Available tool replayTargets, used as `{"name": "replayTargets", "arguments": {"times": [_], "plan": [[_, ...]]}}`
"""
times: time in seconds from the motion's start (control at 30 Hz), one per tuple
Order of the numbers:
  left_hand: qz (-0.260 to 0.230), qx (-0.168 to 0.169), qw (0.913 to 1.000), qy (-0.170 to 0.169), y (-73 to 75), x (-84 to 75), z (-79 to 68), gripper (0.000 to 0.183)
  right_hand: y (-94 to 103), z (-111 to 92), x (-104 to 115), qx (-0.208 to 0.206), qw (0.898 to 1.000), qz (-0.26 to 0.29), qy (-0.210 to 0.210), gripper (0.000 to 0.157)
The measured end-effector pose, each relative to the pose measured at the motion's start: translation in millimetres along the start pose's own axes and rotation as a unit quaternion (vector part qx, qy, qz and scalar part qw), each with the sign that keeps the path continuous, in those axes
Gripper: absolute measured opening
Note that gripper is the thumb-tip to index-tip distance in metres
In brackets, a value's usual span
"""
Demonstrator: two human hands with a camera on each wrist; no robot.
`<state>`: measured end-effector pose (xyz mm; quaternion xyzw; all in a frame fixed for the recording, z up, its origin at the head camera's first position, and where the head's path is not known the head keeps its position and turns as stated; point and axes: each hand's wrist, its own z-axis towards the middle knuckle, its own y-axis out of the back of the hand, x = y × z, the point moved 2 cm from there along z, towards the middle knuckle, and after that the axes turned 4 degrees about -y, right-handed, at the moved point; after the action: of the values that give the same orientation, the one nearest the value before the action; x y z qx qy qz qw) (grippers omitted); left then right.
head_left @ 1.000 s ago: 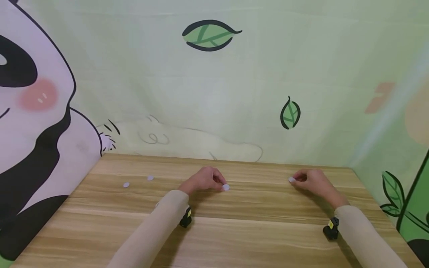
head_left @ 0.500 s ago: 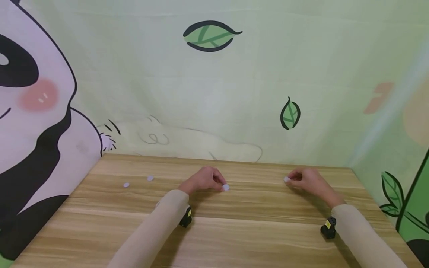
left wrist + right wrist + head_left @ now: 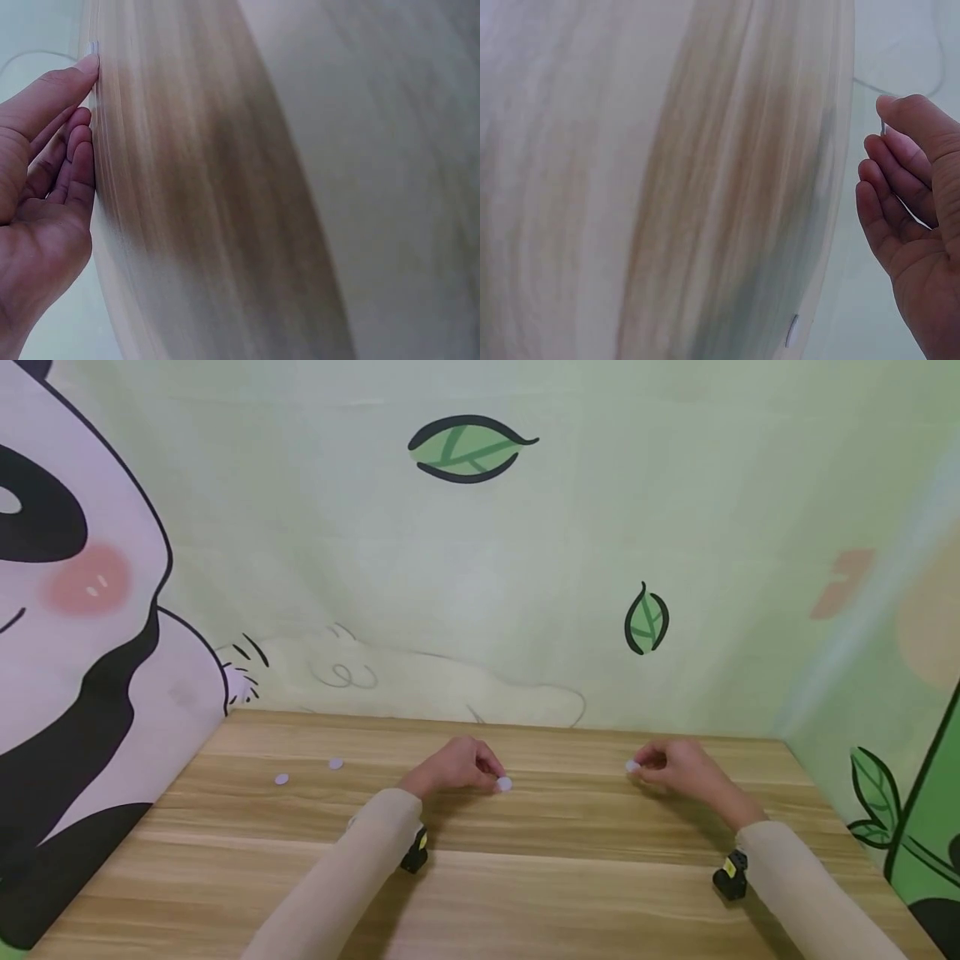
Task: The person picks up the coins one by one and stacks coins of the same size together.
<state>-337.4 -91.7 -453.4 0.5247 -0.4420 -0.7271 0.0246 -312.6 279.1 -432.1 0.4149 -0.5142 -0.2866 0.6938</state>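
My left hand (image 3: pixel 459 764) reaches low over the wooden table, thumb and fingertips pinching a small white round disc (image 3: pixel 505 784). The left wrist view shows that disc (image 3: pixel 94 47) nearly edge-on at the thumb tip, close against the tabletop. To the right, my right hand (image 3: pixel 678 766) pinches another white disc (image 3: pixel 632 766) between thumb and forefinger. Seen from the right wrist, this disc (image 3: pixel 883 127) is a thin edge between the fingertips, raised off the table, with the other fingers loosely bent.
Two more white discs, a nearer one (image 3: pixel 282 779) and a farther one (image 3: pixel 336 764), lie on the table (image 3: pixel 525 902) at the left. A white disc (image 3: pixel 793 330) also lies near the table edge in the right wrist view. A printed panda backdrop (image 3: pixel 337 568) stands behind.
My right hand has moved a little to the left with its disc, toward the left hand. The left hand and the discs on the left stay in place.
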Motion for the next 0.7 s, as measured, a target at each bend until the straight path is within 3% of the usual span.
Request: {"name": "replayTargets", "arguments": {"times": [0.7], "plan": [[0.001, -0.002, 1.0000, 0.000, -0.3, 1.7, 1.4, 0.015, -3.3, 2, 21, -0.002, 1.000, 0.010, 0.018, 0.018]]}}
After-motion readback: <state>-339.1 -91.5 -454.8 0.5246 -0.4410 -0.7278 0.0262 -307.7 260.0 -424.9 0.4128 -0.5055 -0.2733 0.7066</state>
